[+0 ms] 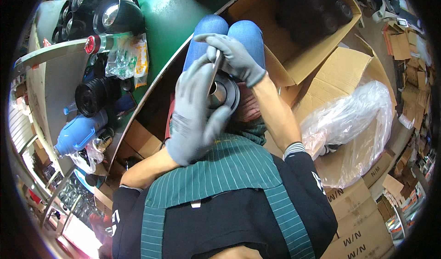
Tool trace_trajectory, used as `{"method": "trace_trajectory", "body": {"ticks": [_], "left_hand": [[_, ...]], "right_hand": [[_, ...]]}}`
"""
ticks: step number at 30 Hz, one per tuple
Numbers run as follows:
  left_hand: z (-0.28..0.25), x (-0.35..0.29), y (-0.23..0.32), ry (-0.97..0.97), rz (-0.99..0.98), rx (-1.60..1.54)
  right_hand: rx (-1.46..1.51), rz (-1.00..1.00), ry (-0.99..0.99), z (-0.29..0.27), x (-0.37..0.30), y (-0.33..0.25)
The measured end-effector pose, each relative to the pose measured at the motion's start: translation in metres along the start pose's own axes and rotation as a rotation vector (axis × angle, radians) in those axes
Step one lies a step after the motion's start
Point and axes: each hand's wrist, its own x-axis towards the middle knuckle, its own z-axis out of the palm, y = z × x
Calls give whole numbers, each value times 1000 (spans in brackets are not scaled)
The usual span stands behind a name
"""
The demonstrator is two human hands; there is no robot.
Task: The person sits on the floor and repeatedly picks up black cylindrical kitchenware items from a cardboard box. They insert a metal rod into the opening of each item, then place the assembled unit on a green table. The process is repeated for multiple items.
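Both hands wear grey gloves and meet over my lap. My left hand (193,112), slightly blurred, has its fingers stretched upward and its thumb apart, beside a round vessel (217,96) with a shiny steel opening and a dark rim. Pinched in my right hand (236,59) is a thin flat piece (213,75), seen edge-on, that stands above the vessel's left side; its kind is unclear. The left fingers lie along that piece. Most of the vessel's body is hidden by the gloves and the apron.
At left, black pots (117,15) stand by the green tabletop (165,11), with a glass jar (98,44) and a blue jug (81,130) nearby. A carton (294,66) holding dark round items stands right of my knees; clear plastic sheeting (358,121) covers another box.
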Motion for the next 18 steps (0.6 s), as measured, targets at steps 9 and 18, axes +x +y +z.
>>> {"method": "trace_trajectory", "body": {"ticks": [9, 18], "left_hand": [[-10, 6, -31, 100, -36, 119], [-14, 72, -138, -289, -143, -507]], "right_hand": [[232, 18, 126, -13, -3, 10], [-346, -381, -250, 35, -94, -18]]}}
